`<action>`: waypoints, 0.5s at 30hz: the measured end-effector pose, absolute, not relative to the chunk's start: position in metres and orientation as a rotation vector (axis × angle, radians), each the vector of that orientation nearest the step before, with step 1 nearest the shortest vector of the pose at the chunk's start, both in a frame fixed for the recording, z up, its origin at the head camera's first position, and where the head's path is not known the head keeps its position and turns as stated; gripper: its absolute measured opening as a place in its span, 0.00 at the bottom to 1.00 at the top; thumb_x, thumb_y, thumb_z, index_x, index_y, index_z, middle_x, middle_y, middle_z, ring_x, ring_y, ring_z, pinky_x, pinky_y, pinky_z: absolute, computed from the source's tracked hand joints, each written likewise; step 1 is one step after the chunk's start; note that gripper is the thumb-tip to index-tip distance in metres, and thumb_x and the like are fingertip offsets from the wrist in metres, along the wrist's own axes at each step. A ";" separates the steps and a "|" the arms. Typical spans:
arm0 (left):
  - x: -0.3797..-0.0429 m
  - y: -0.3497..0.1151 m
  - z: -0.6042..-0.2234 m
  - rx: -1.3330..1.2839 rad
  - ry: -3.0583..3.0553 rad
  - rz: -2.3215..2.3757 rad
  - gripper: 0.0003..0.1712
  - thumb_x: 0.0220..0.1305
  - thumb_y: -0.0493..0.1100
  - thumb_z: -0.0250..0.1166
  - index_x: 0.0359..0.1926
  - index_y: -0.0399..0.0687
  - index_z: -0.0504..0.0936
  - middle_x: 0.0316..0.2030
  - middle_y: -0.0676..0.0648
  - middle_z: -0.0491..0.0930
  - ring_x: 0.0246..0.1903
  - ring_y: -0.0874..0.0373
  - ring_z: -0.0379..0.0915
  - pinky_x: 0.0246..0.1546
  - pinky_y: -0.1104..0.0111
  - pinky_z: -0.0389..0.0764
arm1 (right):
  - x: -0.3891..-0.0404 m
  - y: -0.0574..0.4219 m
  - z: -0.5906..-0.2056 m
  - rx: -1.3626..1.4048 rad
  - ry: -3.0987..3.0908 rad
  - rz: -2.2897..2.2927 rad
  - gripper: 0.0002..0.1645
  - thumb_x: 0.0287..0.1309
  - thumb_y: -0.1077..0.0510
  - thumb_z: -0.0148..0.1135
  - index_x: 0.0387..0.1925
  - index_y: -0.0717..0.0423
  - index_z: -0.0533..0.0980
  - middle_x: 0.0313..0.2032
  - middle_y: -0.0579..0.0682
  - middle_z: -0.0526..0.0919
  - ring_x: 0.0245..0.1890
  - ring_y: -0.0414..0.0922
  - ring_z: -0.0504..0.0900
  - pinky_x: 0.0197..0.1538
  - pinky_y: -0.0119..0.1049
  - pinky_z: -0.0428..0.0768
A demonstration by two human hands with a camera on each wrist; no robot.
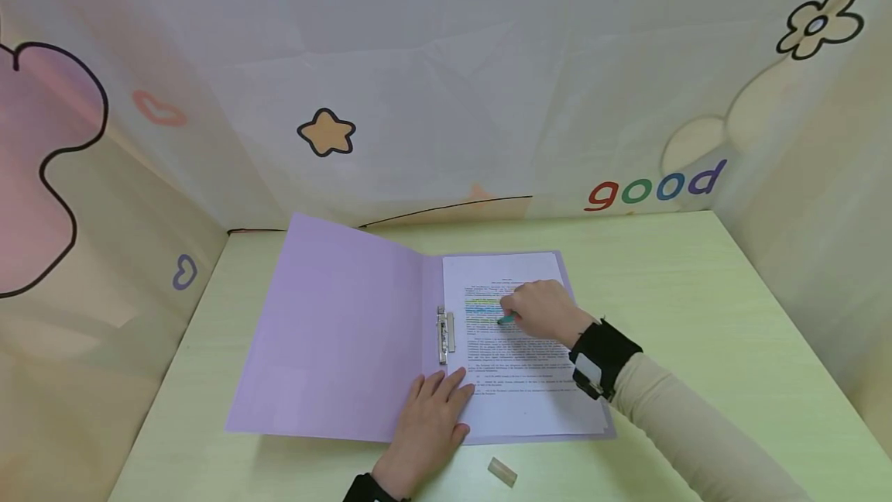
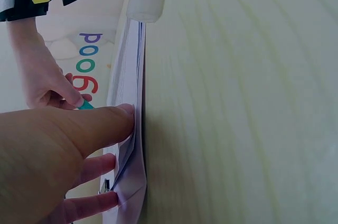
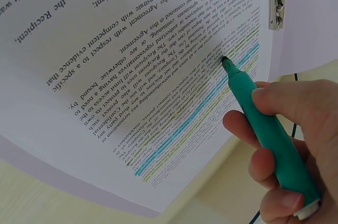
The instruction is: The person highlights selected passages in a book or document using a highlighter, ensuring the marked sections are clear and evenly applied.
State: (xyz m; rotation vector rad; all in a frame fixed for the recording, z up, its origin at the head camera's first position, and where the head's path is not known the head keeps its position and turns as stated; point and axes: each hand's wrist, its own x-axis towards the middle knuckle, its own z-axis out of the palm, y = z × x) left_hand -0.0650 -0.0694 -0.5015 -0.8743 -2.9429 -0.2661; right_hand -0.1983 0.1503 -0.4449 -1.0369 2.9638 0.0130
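My right hand (image 1: 543, 310) grips a green highlighter (image 3: 266, 134), its dark tip at a line of the printed page (image 1: 519, 401). Yellow-green and blue stripes mark several lines of text beside the tip. The page lies in a purple folder (image 1: 341, 331) that stands opened, its cover tilted up on the left. Fingers spread, my left hand (image 1: 428, 421) rests on the lower part of the folder, fingertips on the page's lower left corner. In the left wrist view the thumb (image 2: 108, 129) lies along the folder's near edge.
A metal clip (image 1: 442, 335) sits at the folder's spine, beside the page. On the light wooden table (image 1: 697, 316) a small translucent cap-like piece (image 1: 502, 472) lies just in front of the folder. Printed cloth (image 1: 432, 99) hangs behind the table and along both sides.
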 end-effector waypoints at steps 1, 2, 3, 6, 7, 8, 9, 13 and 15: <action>-0.065 -0.069 -0.502 -0.875 -2.941 -0.268 0.30 0.52 0.52 0.64 0.57 0.51 0.71 0.61 0.48 0.66 0.57 0.48 0.61 0.57 0.51 0.62 | -0.198 0.151 -0.445 -1.038 2.962 0.017 0.05 0.50 0.61 0.60 0.29 0.48 0.80 0.27 0.46 0.82 0.17 0.39 0.65 0.17 0.28 0.64; -0.065 -0.070 -0.502 -0.877 -2.936 -0.272 0.30 0.52 0.51 0.64 0.57 0.51 0.71 0.61 0.48 0.66 0.57 0.48 0.61 0.57 0.51 0.62 | -0.198 0.152 -0.445 -1.036 2.962 0.018 0.05 0.50 0.61 0.60 0.29 0.48 0.80 0.27 0.46 0.82 0.17 0.39 0.65 0.18 0.28 0.64; -0.065 -0.070 -0.502 -0.878 -2.934 -0.274 0.30 0.52 0.51 0.64 0.57 0.51 0.71 0.61 0.48 0.66 0.57 0.48 0.61 0.57 0.51 0.63 | -0.198 0.153 -0.445 -1.036 2.961 0.024 0.05 0.50 0.61 0.60 0.29 0.48 0.80 0.27 0.46 0.81 0.18 0.39 0.65 0.18 0.28 0.64; -0.064 -0.070 -0.502 -0.881 -2.929 -0.274 0.29 0.52 0.51 0.64 0.56 0.51 0.71 0.60 0.47 0.66 0.56 0.48 0.61 0.57 0.51 0.63 | -0.198 0.155 -0.444 -1.040 2.964 0.016 0.05 0.50 0.61 0.60 0.28 0.48 0.80 0.27 0.46 0.81 0.18 0.39 0.66 0.18 0.28 0.64; -0.064 -0.069 -0.502 -0.882 -2.928 -0.274 0.29 0.52 0.51 0.64 0.56 0.51 0.71 0.60 0.47 0.66 0.56 0.48 0.61 0.57 0.51 0.63 | -0.198 0.155 -0.444 -1.043 2.967 0.017 0.04 0.50 0.61 0.60 0.28 0.48 0.80 0.26 0.46 0.81 0.18 0.39 0.66 0.17 0.28 0.63; -0.065 -0.069 -0.502 -0.882 -2.929 -0.273 0.29 0.52 0.51 0.64 0.56 0.51 0.71 0.60 0.47 0.66 0.56 0.48 0.61 0.57 0.51 0.63 | -0.198 0.156 -0.445 -1.041 2.969 0.017 0.05 0.50 0.61 0.60 0.28 0.48 0.80 0.26 0.46 0.82 0.18 0.39 0.66 0.17 0.28 0.63; -0.065 -0.069 -0.501 -0.882 -2.934 -0.273 0.29 0.52 0.51 0.64 0.56 0.51 0.71 0.60 0.47 0.66 0.56 0.48 0.61 0.57 0.51 0.62 | -0.198 0.157 -0.445 -1.040 2.970 0.017 0.04 0.50 0.61 0.60 0.28 0.48 0.80 0.26 0.46 0.82 0.17 0.39 0.66 0.17 0.27 0.63; -0.065 -0.069 -0.501 -0.879 -2.935 -0.285 0.29 0.52 0.51 0.64 0.56 0.51 0.71 0.60 0.47 0.66 0.57 0.47 0.61 0.57 0.50 0.62 | -0.198 0.159 -0.445 -1.036 2.971 0.029 0.04 0.50 0.60 0.61 0.28 0.48 0.80 0.27 0.46 0.82 0.17 0.39 0.66 0.17 0.27 0.62; -0.064 -0.069 -0.501 -0.878 -2.931 -0.294 0.29 0.52 0.51 0.64 0.56 0.51 0.72 0.60 0.47 0.66 0.56 0.47 0.61 0.57 0.50 0.62 | -0.198 0.160 -0.444 -1.031 2.969 0.032 0.04 0.50 0.60 0.61 0.29 0.48 0.80 0.27 0.46 0.82 0.17 0.39 0.66 0.17 0.27 0.62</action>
